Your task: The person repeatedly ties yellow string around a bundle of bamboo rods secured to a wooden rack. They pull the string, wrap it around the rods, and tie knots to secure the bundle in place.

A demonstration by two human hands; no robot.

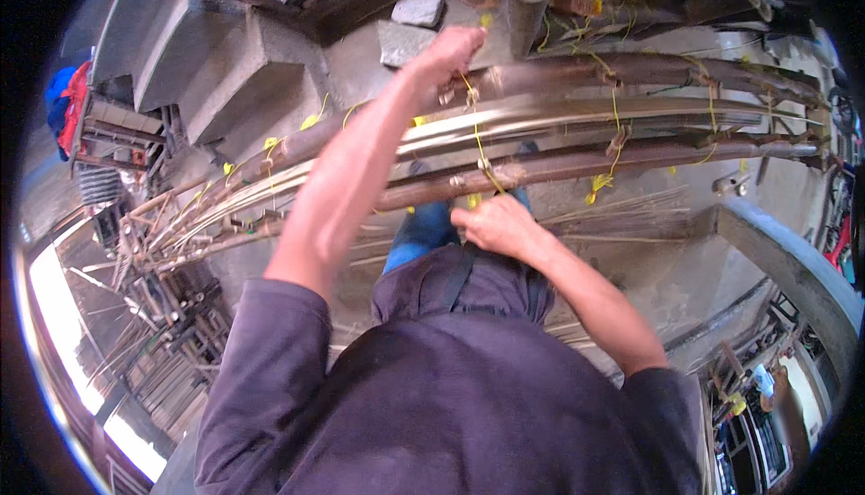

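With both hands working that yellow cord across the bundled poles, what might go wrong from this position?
The yellow cord runs taut between the left hand and the right hand; if it slips or snaps, the left hand could jerk back. The poles look rough at the knots, so the right hand, resting against one, may get scraped. The person leans over the frame, so balance seems uncertain.

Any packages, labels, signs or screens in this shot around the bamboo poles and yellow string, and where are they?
None that I can make out: no packages, labels, signs or screens.
Left hand: raised, gripping the thin yellow string above the long brown bamboo poles.
Right hand: pinching the string at the nearest pole.
Small yellow string ties: knotted along the poles, plain, unprinted.
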